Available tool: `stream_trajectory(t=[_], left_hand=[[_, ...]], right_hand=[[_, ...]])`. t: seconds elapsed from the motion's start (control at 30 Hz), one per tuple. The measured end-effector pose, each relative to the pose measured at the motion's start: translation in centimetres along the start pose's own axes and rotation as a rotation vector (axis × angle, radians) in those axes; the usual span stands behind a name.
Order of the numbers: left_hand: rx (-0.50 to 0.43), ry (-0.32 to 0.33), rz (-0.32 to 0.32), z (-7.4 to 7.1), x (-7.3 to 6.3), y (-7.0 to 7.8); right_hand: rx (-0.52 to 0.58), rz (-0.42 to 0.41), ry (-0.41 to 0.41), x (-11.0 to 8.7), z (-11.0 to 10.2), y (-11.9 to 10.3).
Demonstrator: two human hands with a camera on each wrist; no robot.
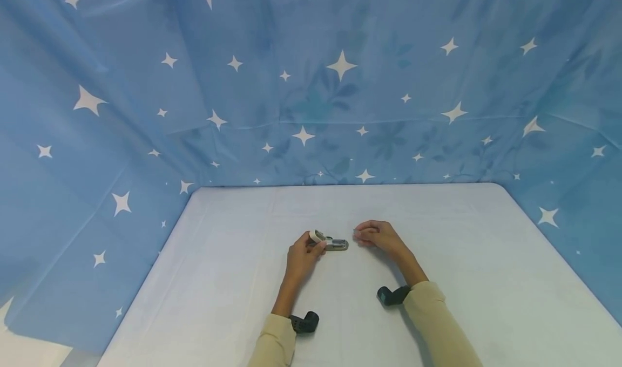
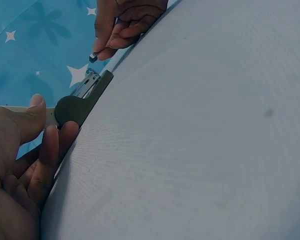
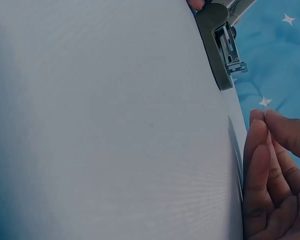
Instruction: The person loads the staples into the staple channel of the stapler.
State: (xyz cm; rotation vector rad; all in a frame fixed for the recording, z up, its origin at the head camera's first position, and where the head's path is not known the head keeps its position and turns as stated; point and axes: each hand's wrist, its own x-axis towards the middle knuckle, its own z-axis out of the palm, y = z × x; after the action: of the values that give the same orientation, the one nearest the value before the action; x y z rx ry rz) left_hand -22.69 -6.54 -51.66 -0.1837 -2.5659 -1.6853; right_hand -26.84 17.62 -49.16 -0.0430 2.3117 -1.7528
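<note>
A stapler with a dark green base and a cream top lies on the table, its top swung up and back from the metal staple channel. My left hand grips it at the hinge end, thumb on one side and fingers on the other. Just right of the stapler's front end, my right hand pinches a small strip of staples between thumb and fingertips. In the left wrist view this strip is close beyond the channel's tip, apart from it. The right hand's other fingers are bent beneath the pinch.
A white cloth covers the table. Blue curtains with white stars hang along its back and sides. Each wrist carries a black camera, the left one and the right one both close over the table.
</note>
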Motion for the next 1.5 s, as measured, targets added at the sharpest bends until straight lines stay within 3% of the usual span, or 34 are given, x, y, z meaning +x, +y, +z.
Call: stream_trajectory(t=[0.17, 0.53, 0.8, 1.1, 1.33, 1.5], left_hand=[[-0.004, -0.002, -0.011, -0.1, 0.1, -0.1], [-0.021, -0.001, -0.001, 0.0, 0.1, -0.2], [-0.027, 0.009, 0.014, 0.0, 0.2, -0.1], [-0.021, 0.006, 0.0, 0.1, 0.2, -0.3], [-0.012, 0.004, 0.016, 0.2, 0.2, -0.5], [-0.01, 0.004, 0.015, 0.1, 0.2, -0.3]], right_hand=[[-0.019, -0.045, -0.008, 0.4, 0.0, 0.8], [0.058, -0.053, -0.074, -0.2, 0.3, 0.6], [-0.105, -0.247, -0.112, -0.6, 1.4, -0.3], [-0.291, -0.29, -0.023, -0.7, 2.7, -0.9], [-0.212, -0.302, 0.047, -0.7, 3.1, -0.9], [-0.22, -0.348, 0.084, -0.8, 3.4, -1.0]])
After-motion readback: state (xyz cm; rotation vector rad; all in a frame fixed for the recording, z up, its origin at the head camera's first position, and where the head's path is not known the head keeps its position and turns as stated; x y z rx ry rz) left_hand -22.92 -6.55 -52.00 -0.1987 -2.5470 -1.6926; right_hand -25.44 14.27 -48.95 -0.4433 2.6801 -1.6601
